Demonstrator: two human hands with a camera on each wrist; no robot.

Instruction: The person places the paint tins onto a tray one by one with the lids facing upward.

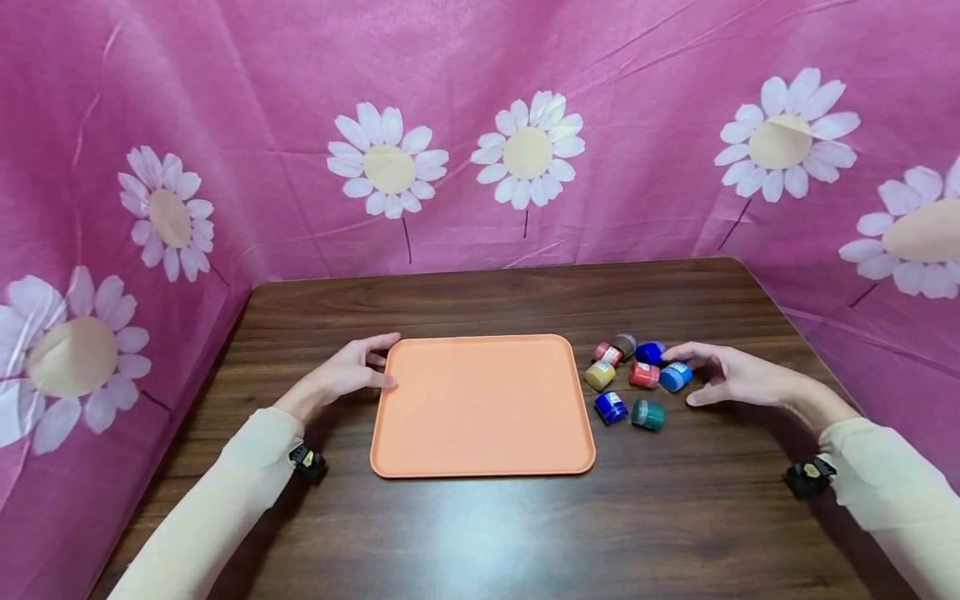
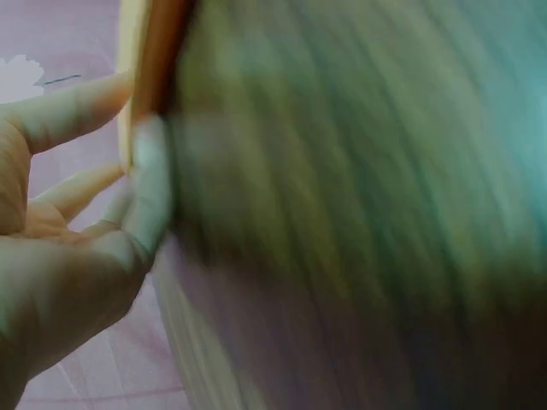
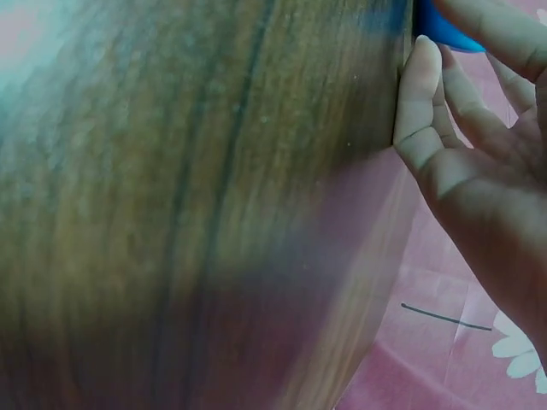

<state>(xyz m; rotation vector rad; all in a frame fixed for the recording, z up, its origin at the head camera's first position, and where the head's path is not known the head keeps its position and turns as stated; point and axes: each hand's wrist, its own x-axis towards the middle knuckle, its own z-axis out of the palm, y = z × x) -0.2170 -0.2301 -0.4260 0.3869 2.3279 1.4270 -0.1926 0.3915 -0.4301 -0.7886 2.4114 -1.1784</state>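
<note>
- Tray: We located the orange tray (image 1: 480,408) flat on the wood-grain table (image 1: 337,533), to the left of the jars.
- Jars: We counted 8 small jars, apparently for paint: pinkish-red jar (image 1: 607,354), brown jar (image 1: 625,343), far dark-blue jar (image 1: 649,353), yellow jar (image 1: 600,376), red jar (image 1: 643,375), bright-blue jar (image 1: 676,377), near dark-blue jar (image 1: 611,407) and green jar (image 1: 648,415).
- Left hand: We found the left hand (image 1: 347,367) touching the tray's left edge, thumb and index finger set wide apart. The left wrist view was too blurred for us to judge the pressure.
- Right hand: We found the right hand (image 1: 738,375) just beside the bright-blue jar, thumb and fingers spread wide, with nothing in grasp. We could not tell whether a fingertip touched a jar.
- Completed: We noted the left hand at the tray and the right hand at the cluster.
- Remaining: We judged the jar handling to be at its start; all 8 lay outside the tray, ungrasped.
- Surroundings: We noted a pink daisy-print cloth (image 1: 270,100) behind the table.
</note>
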